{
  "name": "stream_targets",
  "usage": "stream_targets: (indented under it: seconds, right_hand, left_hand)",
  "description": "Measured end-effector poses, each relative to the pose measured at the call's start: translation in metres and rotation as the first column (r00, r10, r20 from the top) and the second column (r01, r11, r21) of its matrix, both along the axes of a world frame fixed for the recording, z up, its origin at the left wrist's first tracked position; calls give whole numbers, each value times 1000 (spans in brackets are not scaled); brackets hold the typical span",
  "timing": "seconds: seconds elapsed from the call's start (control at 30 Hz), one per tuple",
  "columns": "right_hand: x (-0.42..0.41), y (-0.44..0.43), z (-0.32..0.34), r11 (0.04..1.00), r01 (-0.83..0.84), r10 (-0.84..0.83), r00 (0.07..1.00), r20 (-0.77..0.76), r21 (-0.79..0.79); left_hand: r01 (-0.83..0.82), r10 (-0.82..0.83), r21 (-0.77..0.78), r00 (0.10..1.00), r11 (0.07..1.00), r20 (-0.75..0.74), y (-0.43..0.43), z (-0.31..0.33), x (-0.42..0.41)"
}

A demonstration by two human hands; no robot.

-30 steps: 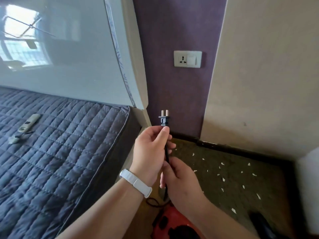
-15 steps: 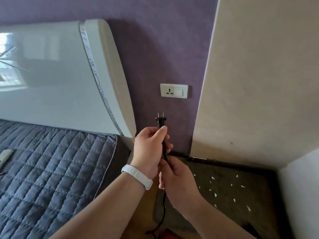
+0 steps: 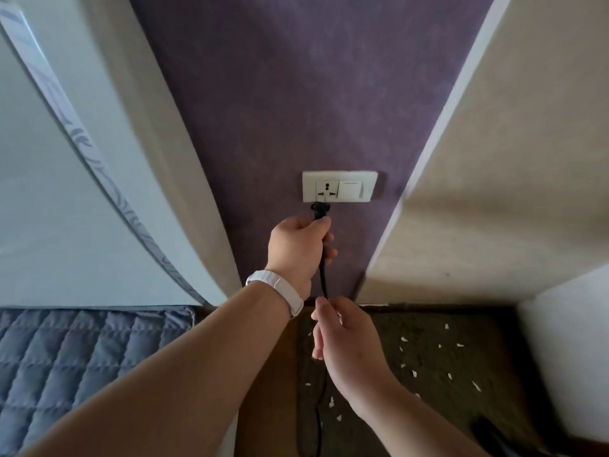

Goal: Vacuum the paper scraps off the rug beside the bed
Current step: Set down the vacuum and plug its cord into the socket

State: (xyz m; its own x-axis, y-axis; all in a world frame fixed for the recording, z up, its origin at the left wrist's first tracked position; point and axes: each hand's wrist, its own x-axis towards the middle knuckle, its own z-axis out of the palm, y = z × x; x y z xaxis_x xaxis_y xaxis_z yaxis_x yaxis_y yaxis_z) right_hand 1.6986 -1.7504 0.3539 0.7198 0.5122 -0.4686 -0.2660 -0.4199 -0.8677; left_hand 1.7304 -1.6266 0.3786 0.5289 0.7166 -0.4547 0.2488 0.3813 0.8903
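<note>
The socket (image 3: 326,189) sits on the wall (image 3: 296,94), right of the headboard (image 3: 82,192), with the plug (image 3: 320,209) just below it in the left grip (image 3: 298,249). The cord (image 3: 323,278) runs down to the right grip (image 3: 346,338) above the rug (image 3: 461,328), where scraps (image 3: 404,339) lie, right of the bed (image 3: 82,357).

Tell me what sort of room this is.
Likely a bedroom: a grey quilted mattress lies below a glossy white headboard, with a rug strewn with paper scraps beside it.

Small white scraps (image 3: 414,373) lie scattered over the dark rug (image 3: 445,404), mostly in its far right part. The black plug (image 3: 320,208) stands upright just under the socket (image 3: 326,189), maybe touching it. Its thin cord (image 3: 324,278) hangs down along the rug's left edge.
</note>
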Motion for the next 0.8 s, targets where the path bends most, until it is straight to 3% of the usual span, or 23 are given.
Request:
stream_targets:
  seconds: [0.27,0.63,0.8]
  right_hand:
    - [26,19,-21,998,58,-58,996,-73,4]
    - [31,20,-32,998,43,-43,999,-8,40]
    - [34,24,-32,997,17,-20,999,30,77]
  left_hand:
    - [6,-6,-2,999,1000,-32,13,-28,31]
    - [-3,2,-16,999,1000,-32,16,-30,39]
    - [-35,43,118,997,992,-62,22,-31,42]
